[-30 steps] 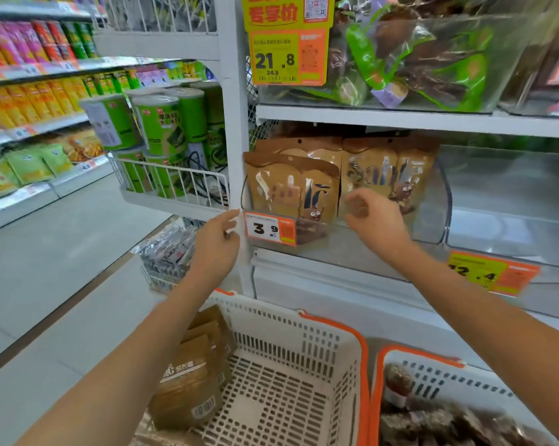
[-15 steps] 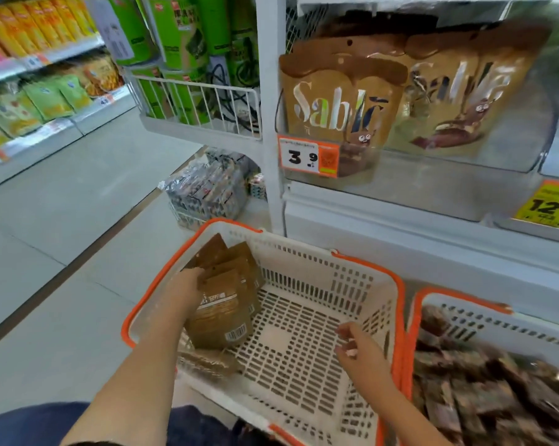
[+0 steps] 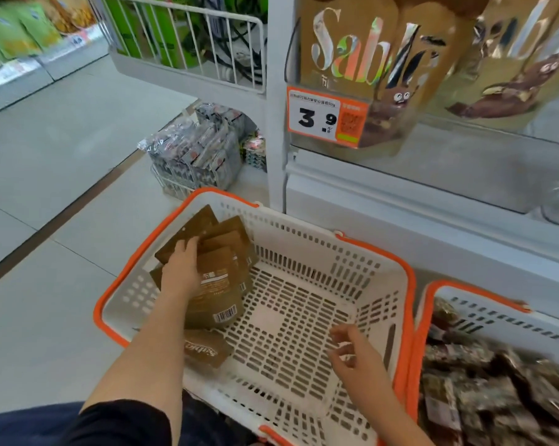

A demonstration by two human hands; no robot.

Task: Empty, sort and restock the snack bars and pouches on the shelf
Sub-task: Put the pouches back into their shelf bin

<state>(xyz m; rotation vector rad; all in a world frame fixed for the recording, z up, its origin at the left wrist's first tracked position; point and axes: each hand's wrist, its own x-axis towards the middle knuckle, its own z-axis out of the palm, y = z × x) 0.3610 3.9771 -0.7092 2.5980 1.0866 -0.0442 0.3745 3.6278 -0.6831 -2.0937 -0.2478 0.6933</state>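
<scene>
Left hand (image 3: 181, 274): fingers on brown pouches (image 3: 218, 284) stacked in white-and-orange basket (image 3: 307, 246); grip unclear. Right hand (image 3: 357, 358): fingers loosely curled, holding nothing, above basket floor. Fallen pouch (image 3: 205, 350) reads "Sablé". Shelf pouches (image 3: 365, 59) read "Sablé"; price tag (image 3: 326, 119) "3.9".

We see a white basket (image 3: 307, 252) with an orange rim and a slotted grid pattern, holding matte brown pouches (image 3: 222, 284), one with a white barcode patch. Beside it a second basket (image 3: 484, 312), also white with orange trim, carries dark brown speckled packets (image 3: 497, 381). On the white shelf (image 3: 400, 201), gold-brown pouches (image 3: 352, 59) bear shimmering silver lettering and a brown cartoon rabbit. The price tag (image 3: 328, 117) is white and orange with black digits. We note green cartons (image 3: 162, 30) behind white wire.
</scene>
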